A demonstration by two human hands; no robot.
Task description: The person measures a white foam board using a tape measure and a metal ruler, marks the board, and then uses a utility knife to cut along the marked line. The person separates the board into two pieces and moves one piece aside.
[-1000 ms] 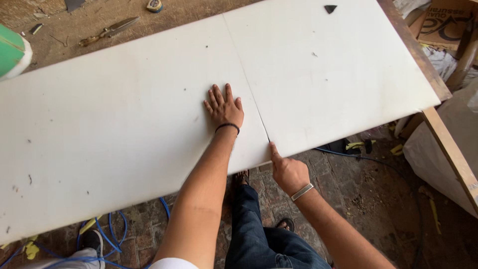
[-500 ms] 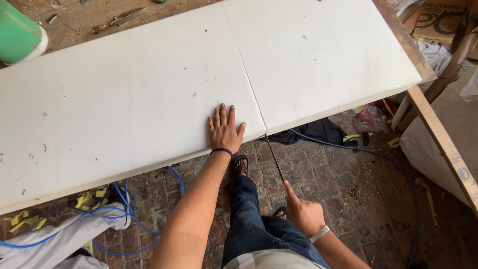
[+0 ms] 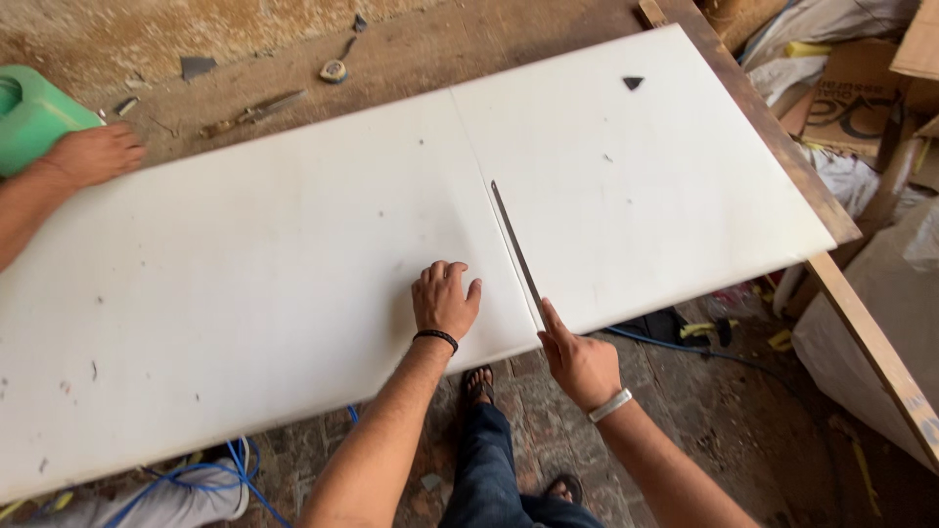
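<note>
A large white board [image 3: 293, 254] lies across a workbench [image 3: 411, 54], its near edge hanging out over a brick floor [image 3: 743, 411]. A thin cut line runs across the board from the far edge to the near edge, roughly at the middle. The left hand [image 3: 445, 301] rests palm down on the board just left of that line, near the near edge; its fingers are slightly curled and a little apart, gripping nothing, and a dark band sits at the wrist. The right hand [image 3: 579, 362] is at the board's near edge, just right of the left hand; it is closed around the near end of a long thin blade [image 3: 515, 244], with the forefinger stretched along it. The blade lies in the cut line, slanting away from the hand toward the middle of the board. A small dark triangle [image 3: 633, 83] lies on the board's far right part. At the far left, another person's hand [image 3: 93, 154] rests on the board's edge beside a green container [image 3: 34, 112]. On the bench beyond the board lie pliers [image 3: 252, 112] and a tape measure [image 3: 334, 70]. A blue cable [image 3: 245, 474] trails on the floor beneath the board.
</note>
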